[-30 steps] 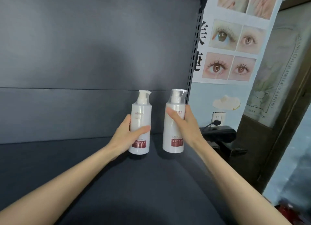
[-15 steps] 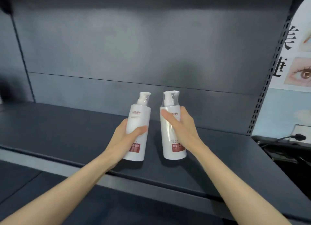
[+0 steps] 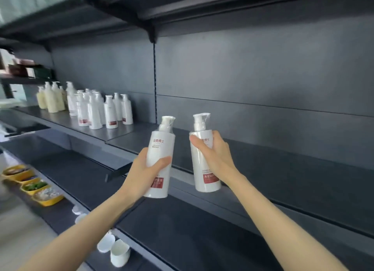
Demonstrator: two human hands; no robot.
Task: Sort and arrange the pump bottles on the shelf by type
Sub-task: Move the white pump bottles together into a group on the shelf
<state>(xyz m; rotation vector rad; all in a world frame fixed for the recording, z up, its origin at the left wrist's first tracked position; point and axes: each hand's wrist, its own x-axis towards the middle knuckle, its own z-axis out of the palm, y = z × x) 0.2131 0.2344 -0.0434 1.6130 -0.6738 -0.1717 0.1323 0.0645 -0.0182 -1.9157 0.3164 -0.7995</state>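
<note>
Far to my left, white pump bottles point(image 3: 101, 110) stand clustered on the shelf point(image 3: 283, 169), with cream bottles point(image 3: 50, 98) at their left. My left hand point(image 3: 141, 175) wraps the lower half of the left bottle point(image 3: 160, 147), thumb across its front, holding it near upright out in front of the shelf edge; just beside it but apart, my right hand point(image 3: 216, 155) clasps the right bottle point(image 3: 206, 184) round its upper body; its base sits at the shelf's front lip, touching or not I cannot tell.
</note>
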